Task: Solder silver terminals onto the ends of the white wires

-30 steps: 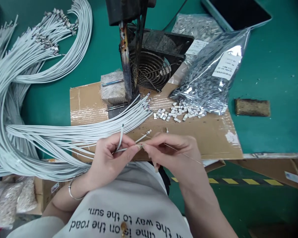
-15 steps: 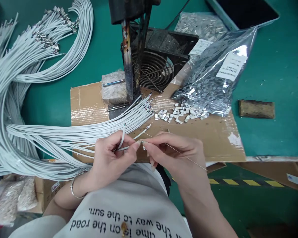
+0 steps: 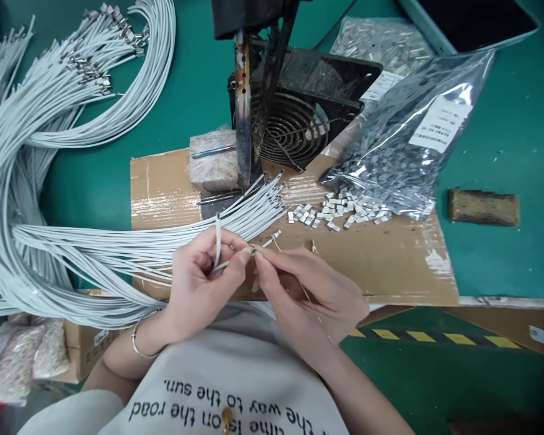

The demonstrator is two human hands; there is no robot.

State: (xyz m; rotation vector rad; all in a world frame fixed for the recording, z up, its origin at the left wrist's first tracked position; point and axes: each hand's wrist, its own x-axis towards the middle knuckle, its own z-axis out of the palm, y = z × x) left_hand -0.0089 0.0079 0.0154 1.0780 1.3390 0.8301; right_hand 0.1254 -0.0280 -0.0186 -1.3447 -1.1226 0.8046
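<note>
A white cable (image 3: 218, 244) is gripped in my left hand (image 3: 204, 284), its free end sticking up between the fingers. My right hand (image 3: 310, 290) is closed in a pinch, and its thumb and forefinger meet the left fingertips. A thin strand that looks like solder wire (image 3: 306, 294) passes through the right hand and trails toward the wrist. Whatever small piece lies between the touching fingertips is mostly hidden. Just beyond them is a cable end with a small metal connector (image 3: 276, 234). Loose connectors (image 3: 340, 208) lie scattered on the cardboard (image 3: 403, 260).
A blackened metal soldering stand (image 3: 243, 115) rises behind the hands, with a fan (image 3: 294, 130) beside it. Bundled white cables (image 3: 95, 235) spread from the left. A bag of connectors (image 3: 399, 157), a brown block (image 3: 484, 207) and a phone (image 3: 476, 24) are at the right.
My fingertips have moved slightly left and up, still together. The right hand has turned, its wrist swinging inward. The table scene has shifted right in the view.
</note>
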